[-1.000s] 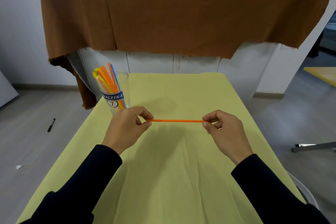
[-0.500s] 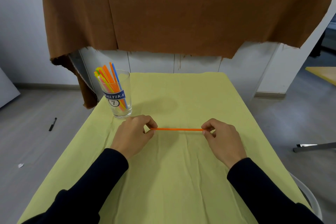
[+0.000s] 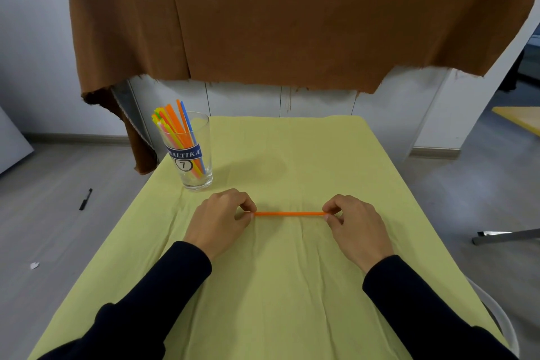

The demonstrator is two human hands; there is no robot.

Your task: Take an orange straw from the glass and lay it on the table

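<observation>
An orange straw (image 3: 289, 214) stretches level across the middle of the yellow-green tablecloth (image 3: 280, 286), low at the cloth; whether it touches I cannot tell. My left hand (image 3: 219, 219) pinches its left end and my right hand (image 3: 355, 225) pinches its right end. Behind my left hand, near the table's left edge, stands a clear glass (image 3: 191, 155) with a blue label, holding several orange, yellow, pink and blue straws (image 3: 175, 126) that lean to the left.
A brown cloth (image 3: 292, 35) hangs over white cabinets behind the table. A black pen (image 3: 85, 199) and a paper scrap (image 3: 34, 265) lie on the grey floor at left. A white chair rim (image 3: 502, 321) shows at lower right.
Both hands have lowered the straw from above the table down to the cloth, still pinching its ends. The glass has not moved.
</observation>
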